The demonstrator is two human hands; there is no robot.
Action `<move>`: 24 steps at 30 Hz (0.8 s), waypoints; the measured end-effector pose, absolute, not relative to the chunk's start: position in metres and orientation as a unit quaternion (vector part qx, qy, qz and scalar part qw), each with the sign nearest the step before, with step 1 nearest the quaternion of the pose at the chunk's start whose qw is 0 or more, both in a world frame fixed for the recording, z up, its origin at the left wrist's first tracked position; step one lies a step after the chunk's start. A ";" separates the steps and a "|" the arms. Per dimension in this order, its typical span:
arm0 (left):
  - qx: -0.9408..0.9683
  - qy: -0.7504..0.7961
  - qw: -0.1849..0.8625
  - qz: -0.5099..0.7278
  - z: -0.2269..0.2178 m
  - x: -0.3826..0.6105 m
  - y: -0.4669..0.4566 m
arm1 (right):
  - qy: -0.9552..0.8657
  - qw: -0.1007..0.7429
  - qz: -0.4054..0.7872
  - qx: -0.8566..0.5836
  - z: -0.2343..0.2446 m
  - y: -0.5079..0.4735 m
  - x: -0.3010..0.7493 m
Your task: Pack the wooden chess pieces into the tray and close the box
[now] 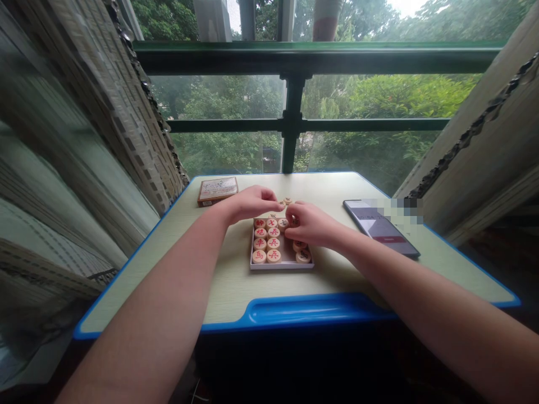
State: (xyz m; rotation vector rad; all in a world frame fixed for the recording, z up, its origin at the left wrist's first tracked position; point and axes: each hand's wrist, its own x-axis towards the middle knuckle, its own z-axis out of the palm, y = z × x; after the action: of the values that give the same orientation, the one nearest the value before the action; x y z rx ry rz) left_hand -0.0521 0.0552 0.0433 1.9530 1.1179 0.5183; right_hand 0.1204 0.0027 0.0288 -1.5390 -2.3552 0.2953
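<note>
A shallow white box [282, 266] lies on the table, holding round wooden xiangqi pieces. Red-marked pieces [273, 243] stand in two columns on its left; dark-marked pieces [302, 256] line its right side. My left hand [255, 202] is above the box's far left corner, its fingers curled and their tips beside a few loose pieces [288, 200] behind the box; what it grips, if anything, is hidden. Over the box's far right part, my right hand [309, 223] has thumb and fingers closed around a xiangqi piece, mostly covered by the hand.
A flat printed carton [217, 191] lies at the table's back left. To the right is a phone [379, 227] with its screen lit. The table [168, 269] has a blue edge and a blue front groove [311, 311]. Curtains [96, 112] flank the window behind.
</note>
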 end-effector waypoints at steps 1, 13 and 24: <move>0.773 0.442 0.406 0.205 0.043 -0.052 0.056 | -0.823 0.154 0.102 -0.537 0.028 0.003 0.121; 0.760 0.450 0.412 0.225 0.049 -0.051 0.050 | -0.814 0.162 0.141 -0.540 0.034 0.001 0.123; 0.762 0.459 0.387 0.244 0.040 -0.055 0.059 | -0.806 0.171 0.147 -0.547 0.038 0.004 0.129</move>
State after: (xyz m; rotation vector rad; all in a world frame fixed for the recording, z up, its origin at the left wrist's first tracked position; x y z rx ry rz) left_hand -0.0547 0.0585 0.0402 1.9388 1.1686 0.6210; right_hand 0.1286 0.0037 0.0379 -1.5535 -2.2898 0.4163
